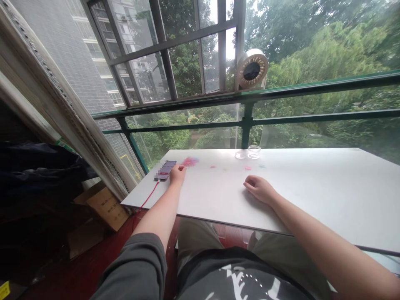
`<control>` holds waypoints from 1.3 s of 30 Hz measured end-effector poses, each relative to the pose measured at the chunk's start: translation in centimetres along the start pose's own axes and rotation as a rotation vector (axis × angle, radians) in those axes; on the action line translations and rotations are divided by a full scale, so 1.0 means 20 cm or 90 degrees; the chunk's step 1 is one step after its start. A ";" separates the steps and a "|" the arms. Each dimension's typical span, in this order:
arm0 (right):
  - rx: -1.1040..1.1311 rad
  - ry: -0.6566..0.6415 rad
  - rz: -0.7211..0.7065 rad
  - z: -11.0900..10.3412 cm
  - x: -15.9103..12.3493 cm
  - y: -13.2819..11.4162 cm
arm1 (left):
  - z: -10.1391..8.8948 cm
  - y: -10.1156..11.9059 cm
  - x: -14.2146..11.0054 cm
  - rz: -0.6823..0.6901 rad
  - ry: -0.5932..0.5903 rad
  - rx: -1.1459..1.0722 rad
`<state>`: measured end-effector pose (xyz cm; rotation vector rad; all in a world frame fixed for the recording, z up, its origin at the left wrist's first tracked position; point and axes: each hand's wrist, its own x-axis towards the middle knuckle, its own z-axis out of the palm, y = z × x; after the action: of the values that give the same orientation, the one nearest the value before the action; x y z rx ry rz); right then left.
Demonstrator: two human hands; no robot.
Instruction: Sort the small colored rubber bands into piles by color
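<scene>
My left hand [177, 173] rests on the white table [312, 196] with its fingers curled, touching the right edge of a smartphone [166, 169] that lies near the table's left end. A red cable [146, 200] runs from the phone over the table edge. My right hand [259, 188] lies on the table near the middle, fingers loosely curled with nothing visible in them. Small coloured pieces [190, 161] are scattered on the table beyond both hands. Two small clear glass dishes [253, 151] stand at the far edge.
A green railing [246, 121] and windows run behind the table. A round cream-coloured fan [251, 70] sits on the railing. Cardboard boxes [108, 206] and dark bundles lie on the floor at the left.
</scene>
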<state>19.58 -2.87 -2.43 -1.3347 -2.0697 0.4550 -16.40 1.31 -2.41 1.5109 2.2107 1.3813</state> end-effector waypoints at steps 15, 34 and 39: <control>-0.046 -0.004 -0.026 -0.01 -0.01 0.00 | 0.01 0.00 -0.02 -0.029 0.008 -0.030; 0.005 -0.032 0.000 -0.01 0.02 -0.02 | 0.00 0.16 -0.08 0.099 -0.016 -0.123; 0.060 -0.064 0.006 -0.01 0.11 -0.04 | 0.14 0.38 -0.17 0.171 -0.142 -0.192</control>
<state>18.55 -1.20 -1.07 -1.2915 -2.0966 0.6280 -7.96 0.92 0.34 1.7900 1.6324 1.4533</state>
